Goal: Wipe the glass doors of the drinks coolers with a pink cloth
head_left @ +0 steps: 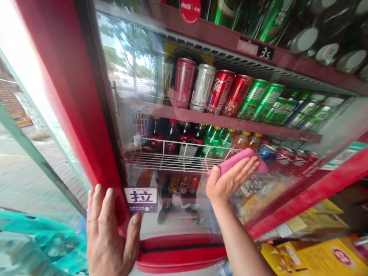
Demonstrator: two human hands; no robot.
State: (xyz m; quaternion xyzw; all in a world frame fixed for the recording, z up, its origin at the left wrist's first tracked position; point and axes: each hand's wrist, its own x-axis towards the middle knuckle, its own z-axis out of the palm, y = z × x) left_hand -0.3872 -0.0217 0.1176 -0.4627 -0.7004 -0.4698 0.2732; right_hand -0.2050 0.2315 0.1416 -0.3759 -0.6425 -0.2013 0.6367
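My right hand [228, 179] presses a folded pink cloth [234, 161] flat against the glass door [184, 224] of a red-framed drinks fridge. Its fingers lie together over the cloth, pointing up and right, with the thumb at the cloth's left end. On the lower left, my left hand [110, 230] holds nothing; its fingers point up and its thumb stands apart. It is at the door's red frame [96, 126], beside a purple and white pull label [140, 198]. Whether its fingers touch the frame, I cannot tell.
Behind the glass, shelves carry cans [184, 82], bottles [172, 134] and a white wire rack [169, 161]. Yellow boxes [324, 257] stand at the lower right. Turquoise plastic-wrapped packs [43, 241] lie at the lower left, with paving [37, 172] beyond.
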